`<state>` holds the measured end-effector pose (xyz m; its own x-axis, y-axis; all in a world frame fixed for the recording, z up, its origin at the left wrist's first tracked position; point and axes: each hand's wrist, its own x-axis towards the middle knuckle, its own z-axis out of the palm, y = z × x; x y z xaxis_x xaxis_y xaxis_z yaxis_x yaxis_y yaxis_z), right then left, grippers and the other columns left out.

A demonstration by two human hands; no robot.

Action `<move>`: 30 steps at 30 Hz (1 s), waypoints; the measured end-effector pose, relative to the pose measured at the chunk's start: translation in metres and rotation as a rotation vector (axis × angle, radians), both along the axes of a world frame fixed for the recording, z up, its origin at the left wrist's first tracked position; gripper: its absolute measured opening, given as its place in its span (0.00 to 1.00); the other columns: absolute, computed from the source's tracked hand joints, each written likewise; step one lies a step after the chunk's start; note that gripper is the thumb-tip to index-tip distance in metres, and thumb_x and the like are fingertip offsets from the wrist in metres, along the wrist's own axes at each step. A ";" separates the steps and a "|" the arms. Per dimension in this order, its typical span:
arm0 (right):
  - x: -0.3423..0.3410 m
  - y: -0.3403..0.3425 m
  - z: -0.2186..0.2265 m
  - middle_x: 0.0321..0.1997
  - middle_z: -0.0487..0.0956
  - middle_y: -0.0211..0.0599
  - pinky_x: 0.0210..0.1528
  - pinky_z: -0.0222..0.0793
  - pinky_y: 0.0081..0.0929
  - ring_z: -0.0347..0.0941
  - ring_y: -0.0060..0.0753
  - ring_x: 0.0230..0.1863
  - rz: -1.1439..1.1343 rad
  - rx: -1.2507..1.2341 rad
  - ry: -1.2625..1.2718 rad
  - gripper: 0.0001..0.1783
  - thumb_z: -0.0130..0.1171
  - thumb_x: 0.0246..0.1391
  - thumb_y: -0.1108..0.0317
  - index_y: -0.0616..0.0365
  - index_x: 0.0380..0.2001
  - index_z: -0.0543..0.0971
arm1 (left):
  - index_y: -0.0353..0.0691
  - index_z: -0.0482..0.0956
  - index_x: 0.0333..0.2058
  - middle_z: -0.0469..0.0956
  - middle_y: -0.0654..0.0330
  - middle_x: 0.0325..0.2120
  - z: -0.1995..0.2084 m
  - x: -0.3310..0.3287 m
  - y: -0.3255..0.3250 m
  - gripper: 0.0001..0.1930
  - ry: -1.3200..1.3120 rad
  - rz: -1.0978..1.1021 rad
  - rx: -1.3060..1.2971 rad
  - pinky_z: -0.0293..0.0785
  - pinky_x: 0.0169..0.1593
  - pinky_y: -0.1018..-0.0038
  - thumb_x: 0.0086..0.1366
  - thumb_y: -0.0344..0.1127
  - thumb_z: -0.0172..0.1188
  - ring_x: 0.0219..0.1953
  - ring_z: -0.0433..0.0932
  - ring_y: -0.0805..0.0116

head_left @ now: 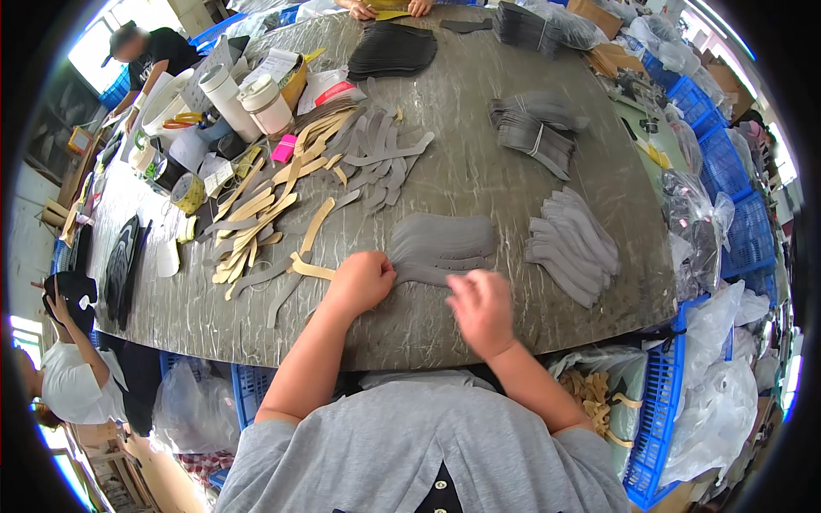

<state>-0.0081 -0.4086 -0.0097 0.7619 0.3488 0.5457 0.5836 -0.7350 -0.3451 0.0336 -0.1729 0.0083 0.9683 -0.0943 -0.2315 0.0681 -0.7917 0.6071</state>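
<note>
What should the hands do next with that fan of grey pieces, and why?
Probably the left hand should peel one piece off the fanned grey stack. It already rests closed on the stack's left edge, while the right hand, blurred, hovers just below it. The loose grey and tan strips lie farther left.

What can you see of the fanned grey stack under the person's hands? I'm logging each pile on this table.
The fanned grey stack is a pile of thin, flat, matte grey curved pieces, overlapped so their edges show as ridges. It lies flat on the streaked grey table near the front edge. The left hand rests curled on its left end; the right hand, blurred, is at its lower right edge. A tan strip lies just beside it on the left.
</note>
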 end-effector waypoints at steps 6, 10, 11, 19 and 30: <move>-0.022 0.031 -0.003 0.55 0.71 0.42 0.58 0.58 0.42 0.65 0.44 0.58 0.174 0.002 0.060 0.23 0.65 0.45 0.69 0.58 0.47 0.77 | 0.36 0.79 0.29 0.79 0.49 0.24 -0.003 -0.014 0.002 0.05 -0.261 -0.002 -0.132 0.73 0.36 0.61 0.54 0.30 0.63 0.29 0.77 0.47; -0.006 0.035 0.018 0.51 0.75 0.38 0.62 0.50 0.50 0.69 0.39 0.55 -0.009 0.117 0.086 0.21 0.63 0.47 0.70 0.56 0.47 0.77 | 0.34 0.78 0.28 0.78 0.51 0.25 0.027 -0.023 -0.006 0.04 -0.111 0.066 -0.198 0.72 0.33 0.67 0.55 0.27 0.62 0.26 0.77 0.59; -0.001 0.032 0.018 0.47 0.76 0.36 0.62 0.51 0.49 0.70 0.38 0.52 -0.005 0.123 0.159 0.19 0.62 0.48 0.70 0.55 0.46 0.77 | 0.34 0.77 0.28 0.78 0.52 0.25 0.033 -0.024 -0.008 0.03 -0.026 0.090 -0.225 0.72 0.33 0.69 0.56 0.27 0.62 0.26 0.77 0.63; 0.021 -0.060 0.040 0.29 0.79 0.28 0.57 0.52 0.48 0.74 0.33 0.35 -0.264 0.139 0.236 0.08 0.60 0.52 0.69 0.48 0.37 0.81 | 0.34 0.70 0.46 0.77 0.63 0.28 0.037 -0.031 -0.013 0.14 -0.201 0.121 -0.474 0.65 0.27 0.82 0.61 0.23 0.57 0.24 0.67 0.81; -0.014 0.009 0.049 0.27 0.79 0.45 0.31 0.70 0.33 0.75 0.41 0.27 0.250 0.701 0.637 0.07 0.61 0.46 0.74 0.64 0.31 0.79 | 0.34 0.64 0.56 0.71 0.49 0.45 0.060 -0.046 -0.069 0.42 -0.674 -0.496 -0.181 0.75 0.39 0.61 0.55 0.65 0.55 0.40 0.72 0.49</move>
